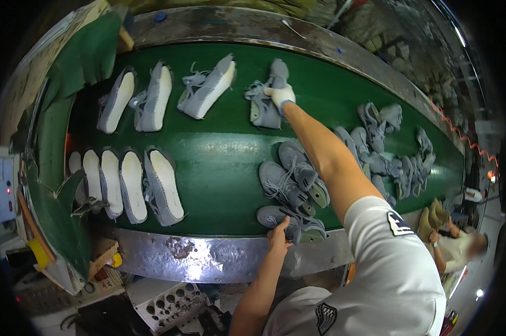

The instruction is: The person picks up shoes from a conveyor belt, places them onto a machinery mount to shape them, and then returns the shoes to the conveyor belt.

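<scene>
My right hand (281, 95), in a pale glove with a blue cuff, reaches to the far side of the green belt. Its fingers are closed on a grey shoe upper (265, 115) that has laces and a pale green lining. My bare left hand (278, 236) grips another grey lace-up shoe upper (271, 215) at the near edge, thumb on top. Just beyond that one lie more laced grey uppers (280, 182), their openings turned right. Toward the left, three uppers (208, 92) rest with stitched white bottoms showing, and a nearer row (162, 185) lies the same way.
The green conveyor belt (214, 159) is bordered by a metal edge (219, 257). A heap of grey uppers (376, 134) lies farther right. Green cloth flaps (87, 56) hang at the left end, and a knobbed control box (166, 307) stands below. Another person (457, 252) handles tan footwear at right.
</scene>
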`<action>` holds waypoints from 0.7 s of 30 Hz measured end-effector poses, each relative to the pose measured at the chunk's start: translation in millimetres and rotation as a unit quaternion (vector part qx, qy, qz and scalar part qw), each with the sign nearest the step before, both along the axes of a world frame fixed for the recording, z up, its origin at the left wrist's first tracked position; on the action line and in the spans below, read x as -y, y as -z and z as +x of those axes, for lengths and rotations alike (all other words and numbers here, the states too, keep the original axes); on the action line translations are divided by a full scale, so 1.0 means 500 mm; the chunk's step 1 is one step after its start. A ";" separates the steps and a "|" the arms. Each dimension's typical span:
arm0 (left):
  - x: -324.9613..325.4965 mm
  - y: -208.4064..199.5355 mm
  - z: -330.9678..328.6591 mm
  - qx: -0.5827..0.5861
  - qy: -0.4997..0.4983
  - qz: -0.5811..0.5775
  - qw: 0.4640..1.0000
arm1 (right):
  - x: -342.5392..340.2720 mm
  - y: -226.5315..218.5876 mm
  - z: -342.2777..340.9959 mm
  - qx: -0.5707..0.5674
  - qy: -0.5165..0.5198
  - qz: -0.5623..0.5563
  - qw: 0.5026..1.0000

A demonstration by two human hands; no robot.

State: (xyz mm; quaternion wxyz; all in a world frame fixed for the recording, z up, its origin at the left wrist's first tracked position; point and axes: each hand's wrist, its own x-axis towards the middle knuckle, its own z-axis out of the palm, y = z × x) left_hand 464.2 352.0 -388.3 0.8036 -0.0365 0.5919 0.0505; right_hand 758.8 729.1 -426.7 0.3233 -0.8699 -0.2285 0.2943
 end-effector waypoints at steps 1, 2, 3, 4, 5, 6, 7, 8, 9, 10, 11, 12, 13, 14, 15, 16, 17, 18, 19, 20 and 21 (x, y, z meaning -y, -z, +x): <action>-0.007 0.002 0.019 -0.034 0.032 0.010 0.999 | 0.016 0.045 0.041 0.000 0.022 0.120 0.992; -0.013 0.022 0.011 -0.102 0.022 0.027 0.994 | 0.000 -0.019 -0.085 -0.147 0.004 0.161 0.976; -0.004 0.015 0.020 -0.142 0.058 0.051 0.987 | 0.024 -0.050 -0.072 -0.199 0.052 0.188 0.960; 0.001 -0.003 0.026 -0.178 0.098 0.076 0.976 | 0.054 -0.050 -0.025 -0.294 0.059 0.244 0.922; -0.011 -0.021 0.019 -0.212 0.130 0.099 0.963 | 0.068 -0.076 -0.057 -0.368 0.043 0.243 0.896; 0.006 -0.009 0.011 -0.147 0.106 0.121 0.976 | 0.108 -0.091 -0.030 -0.477 0.020 0.254 0.841; 0.021 0.040 -0.009 -0.095 0.060 0.142 0.984 | 0.126 -0.145 -0.086 -0.557 -0.027 0.286 0.779; 0.025 0.068 -0.030 -0.042 0.009 0.167 0.985 | 0.150 -0.207 -0.152 -0.623 -0.065 0.270 0.731; 0.013 0.028 -0.060 -0.021 -0.097 0.206 0.973 | 0.187 -0.238 -0.196 -0.685 -0.083 0.250 0.679; -0.006 -0.017 -0.111 -0.025 -0.159 0.274 0.948 | 0.225 -0.292 -0.263 -0.713 -0.108 0.235 0.651; -0.027 -0.054 -0.181 -0.018 -0.168 0.272 0.947 | 0.275 -0.350 -0.329 -0.759 -0.060 0.224 0.608; -0.038 -0.106 -0.249 -0.033 -0.187 0.294 0.937 | 0.316 -0.387 -0.389 -0.776 -0.011 0.214 0.593; -0.058 -0.181 -0.320 -0.054 -0.173 0.327 0.927 | 0.371 -0.417 -0.443 -0.806 0.000 0.175 0.565; -0.072 -0.243 -0.390 -0.074 -0.177 0.341 0.920 | 0.415 -0.432 -0.515 -0.884 -0.016 0.146 0.444; -0.068 -0.302 -0.467 -0.083 -0.189 0.399 0.893 | 0.458 -0.445 -0.588 -0.939 -0.039 0.093 0.329; -0.061 -0.369 -0.534 -0.098 -0.236 0.412 0.874 | 0.508 -0.455 -0.660 -0.959 -0.043 0.037 0.278; -0.042 -0.433 -0.608 -0.088 -0.250 0.443 0.856 | 0.558 -0.463 -0.727 -0.972 -0.043 -0.017 0.232; -0.013 -0.500 -0.667 -0.089 -0.282 0.458 0.838 | 0.614 -0.456 -0.784 -0.901 -0.101 0.013 0.421; 0.037 -0.526 -0.731 -0.078 -0.306 0.487 0.814 | 0.671 -0.453 -0.842 -0.785 -0.169 -0.005 0.595; 0.079 -0.569 -0.782 -0.095 -0.313 0.487 0.809 | 0.718 -0.365 -0.892 -0.692 -0.314 0.051 0.648; 0.163 -0.582 -0.847 -0.148 -0.323 0.469 0.809 | 0.762 -0.486 -0.970 -0.684 -0.350 -0.013 0.640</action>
